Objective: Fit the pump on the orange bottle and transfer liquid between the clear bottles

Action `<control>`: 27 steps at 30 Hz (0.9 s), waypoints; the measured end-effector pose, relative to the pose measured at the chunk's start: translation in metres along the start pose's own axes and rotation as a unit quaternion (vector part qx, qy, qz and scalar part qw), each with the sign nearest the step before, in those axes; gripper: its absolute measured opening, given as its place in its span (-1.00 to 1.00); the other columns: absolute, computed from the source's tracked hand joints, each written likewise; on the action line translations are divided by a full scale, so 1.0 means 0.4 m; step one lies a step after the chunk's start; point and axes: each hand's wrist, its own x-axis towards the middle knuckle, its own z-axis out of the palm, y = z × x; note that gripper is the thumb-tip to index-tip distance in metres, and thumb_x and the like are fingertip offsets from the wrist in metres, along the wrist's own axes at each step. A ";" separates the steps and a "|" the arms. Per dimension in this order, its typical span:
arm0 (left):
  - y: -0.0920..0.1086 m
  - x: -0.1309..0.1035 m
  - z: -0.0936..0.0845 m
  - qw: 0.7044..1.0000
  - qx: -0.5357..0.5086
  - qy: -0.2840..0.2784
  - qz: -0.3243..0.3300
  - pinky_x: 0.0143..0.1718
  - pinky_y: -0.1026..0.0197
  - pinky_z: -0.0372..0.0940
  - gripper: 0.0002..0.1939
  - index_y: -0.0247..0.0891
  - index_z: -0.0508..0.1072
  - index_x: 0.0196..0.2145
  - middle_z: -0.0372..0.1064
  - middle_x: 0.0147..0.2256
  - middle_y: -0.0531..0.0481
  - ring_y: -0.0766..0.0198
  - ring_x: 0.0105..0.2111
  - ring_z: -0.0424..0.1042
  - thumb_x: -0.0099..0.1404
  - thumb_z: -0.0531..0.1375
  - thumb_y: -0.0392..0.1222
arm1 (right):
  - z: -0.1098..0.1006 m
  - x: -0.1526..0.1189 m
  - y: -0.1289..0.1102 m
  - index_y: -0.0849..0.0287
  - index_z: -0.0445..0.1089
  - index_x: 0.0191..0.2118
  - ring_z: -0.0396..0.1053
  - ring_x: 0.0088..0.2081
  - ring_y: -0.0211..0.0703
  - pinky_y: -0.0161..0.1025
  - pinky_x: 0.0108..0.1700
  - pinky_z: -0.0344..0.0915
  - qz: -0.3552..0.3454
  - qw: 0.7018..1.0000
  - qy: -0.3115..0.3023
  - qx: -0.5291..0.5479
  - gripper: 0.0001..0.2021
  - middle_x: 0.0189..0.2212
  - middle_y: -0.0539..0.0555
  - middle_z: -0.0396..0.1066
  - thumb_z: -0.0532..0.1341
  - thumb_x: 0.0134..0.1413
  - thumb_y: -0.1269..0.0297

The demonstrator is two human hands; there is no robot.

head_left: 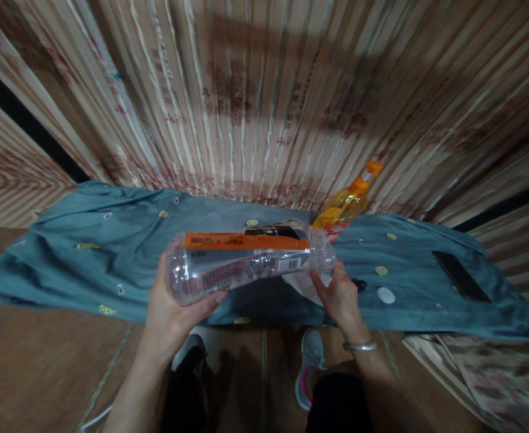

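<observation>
"What's the L hand (169,307) doing?"

"Gripping the clear bottle (246,264) round its base end, thumb along the near side."

"And the R hand (336,294)?"

"Closed on the neck end, thumb vs. fingers. There's a bracelet (360,346) on that wrist, btw."

"So where's the bottle, exactly?"

"Held up over the worktop (418,255), lying on its side, approx. level, neck to the right. Orange strip on the label (246,241), plus a barcode."

"What else is abt?"

"A pump bottle (343,207) w/ yellow liquid, just beyond the neck. White sheet (304,290) below, partly hidden. Right of the R hand: a small black thing (360,285), too blurred to ID, then a white disc (386,294). Phone (460,275) well apart, far right."

"Background?"

"Striped curtain (264,90) w/ dark red prints."
</observation>
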 end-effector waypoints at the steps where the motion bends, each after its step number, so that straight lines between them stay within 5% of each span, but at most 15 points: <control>1: 0.000 0.000 0.001 1.000 0.000 0.002 0.002 0.02 0.04 0.49 -0.04 -0.23 0.41 0.08 0.45 0.11 -0.17 -0.10 0.04 0.52 -0.34 0.59 -0.19 | -0.001 0.000 -0.001 0.36 0.35 0.05 0.55 -0.23 0.14 -0.06 -0.23 0.44 -0.001 1.000 -0.001 0.002 -0.22 -0.27 0.36 0.56 -0.12 0.27 -0.36; 7: 0.007 -0.004 0.012 1.000 -0.001 0.014 0.005 -0.08 0.05 0.53 0.01 -0.22 0.39 0.14 0.49 0.07 -0.17 -0.06 -0.07 0.58 -0.33 0.59 -0.14 | -0.004 0.001 -0.006 0.35 0.35 0.04 0.54 -0.25 0.14 -0.07 -0.25 0.43 0.004 1.000 0.001 0.001 -0.22 -0.29 0.36 0.55 -0.13 0.27 -0.36; 19: 0.018 -0.011 0.025 0.999 0.015 0.037 0.016 0.02 0.03 0.50 -0.03 -0.24 0.43 0.10 0.48 0.10 -0.19 -0.15 0.07 0.51 -0.32 0.59 -0.08 | 0.001 0.000 0.000 0.36 0.34 0.05 0.54 -0.23 0.15 -0.05 -0.23 0.44 -0.006 1.000 0.003 -0.005 -0.25 -0.26 0.37 0.55 -0.11 0.29 -0.32; 27: 0.012 -0.003 0.012 0.999 0.030 0.008 0.009 -0.06 -0.04 0.54 0.09 -0.23 0.34 0.21 0.48 0.09 -0.21 -0.12 -0.05 0.58 -0.31 0.59 -0.09 | 0.000 -0.001 0.000 0.32 0.34 0.04 0.54 -0.23 0.14 -0.06 -0.23 0.44 -0.004 1.000 0.001 -0.003 -0.32 -0.28 0.33 0.55 -0.07 0.30 -0.28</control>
